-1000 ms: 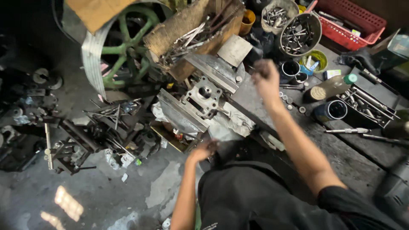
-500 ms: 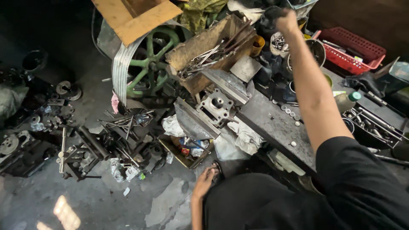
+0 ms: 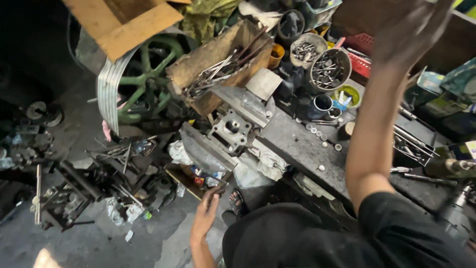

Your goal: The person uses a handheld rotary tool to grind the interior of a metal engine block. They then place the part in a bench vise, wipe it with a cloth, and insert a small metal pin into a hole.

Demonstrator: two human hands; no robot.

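Note:
My right hand (image 3: 411, 34) is raised high over the back right of the dark workbench (image 3: 297, 146); it is blurred and I cannot make out its grip. The bare forearm runs down across the bench to my black shirt. Below it stand round tins of bolts (image 3: 328, 69). My left hand (image 3: 206, 214) hangs low beside my knee, fingers loosely apart, holding nothing, just under the bench's front corner. A grey metal engine casting (image 3: 232, 128) with a round bore sits on that corner, above my left hand.
A wooden box of long metal rods (image 3: 223, 67) lies behind the casting. A green flywheel with a silver rim (image 3: 144, 87) and a cardboard box (image 3: 124, 20) sit at the back left. Scrap metal parts (image 3: 99, 183) litter the floor at left. A red basket (image 3: 362, 62) stands behind the tins.
My right arm has swung up from the bench towards the back right. The view has shifted, and my left hand stays low near the floor.

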